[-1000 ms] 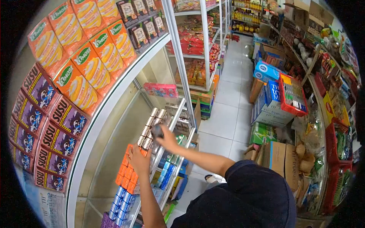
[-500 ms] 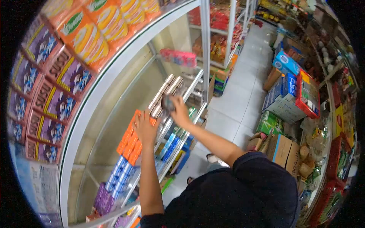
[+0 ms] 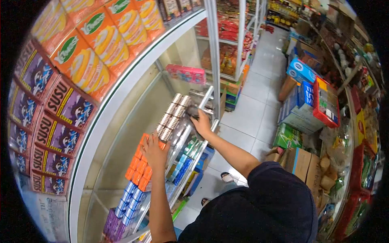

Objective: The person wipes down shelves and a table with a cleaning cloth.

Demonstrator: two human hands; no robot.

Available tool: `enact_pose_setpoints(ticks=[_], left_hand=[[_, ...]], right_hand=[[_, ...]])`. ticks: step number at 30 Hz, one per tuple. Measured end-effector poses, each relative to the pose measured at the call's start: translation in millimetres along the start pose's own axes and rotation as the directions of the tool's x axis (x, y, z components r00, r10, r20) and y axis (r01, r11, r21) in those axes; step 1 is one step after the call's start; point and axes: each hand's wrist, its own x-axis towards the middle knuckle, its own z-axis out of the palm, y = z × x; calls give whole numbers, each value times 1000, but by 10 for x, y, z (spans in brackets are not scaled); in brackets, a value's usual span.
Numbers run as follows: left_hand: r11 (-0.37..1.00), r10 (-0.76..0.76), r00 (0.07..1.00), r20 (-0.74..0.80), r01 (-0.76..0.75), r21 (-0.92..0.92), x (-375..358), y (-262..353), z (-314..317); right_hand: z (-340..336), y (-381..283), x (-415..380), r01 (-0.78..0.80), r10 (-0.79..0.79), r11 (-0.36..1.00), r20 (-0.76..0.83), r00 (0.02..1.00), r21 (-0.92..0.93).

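Note:
My left hand [image 3: 155, 150] rests with its fingers spread on the near end of the stacked orange packs [image 3: 139, 167], beside the rows of brown-and-white packs [image 3: 170, 117]. My right hand [image 3: 201, 123] is closed on a small dark item [image 3: 193, 111], at the right side of the brown-and-white rows; its kind is too blurred to tell. Blue-and-white packs [image 3: 129, 200] and purple packs [image 3: 113, 227] continue the line on the same glass shelf. A pink box [image 3: 185, 74] lies at the shelf's far end.
A white metal cabinet frame [image 3: 117, 87] curves along the left, with orange pouches [image 3: 83, 56] and purple sachets [image 3: 67, 117] above it. Lower shelves hold blue packs [image 3: 181, 168]. Cartons [image 3: 302, 103] line the right of the tiled aisle [image 3: 253, 91].
My right hand has moved slightly right and down with the dark item, uncovering more of the brown-and-white packs. My left hand stays on the orange packs. The view has shifted slightly.

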Motion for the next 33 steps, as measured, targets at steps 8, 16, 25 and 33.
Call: enact_pose_setpoints(ticks=[8,16,25,33], left_hand=[[999,-5,1000,12,5,-43,13,28,-84],[997,-29,999,-17,28,-78,-14,46,-38],[998,-54,998,22,54,-32,-10,54,-75],[993,-86,992,91,94,-78,31,75,-90]], right_hand=[[-591,-354,537,93,-117,990,-265,957,-104],[-562,-132,1127,340,-161,852,419,893,-397],[-55,-81,1570,435,-223,806,474,852,-403],[-136,3,1782,427,-151,847,627,764,-317]])
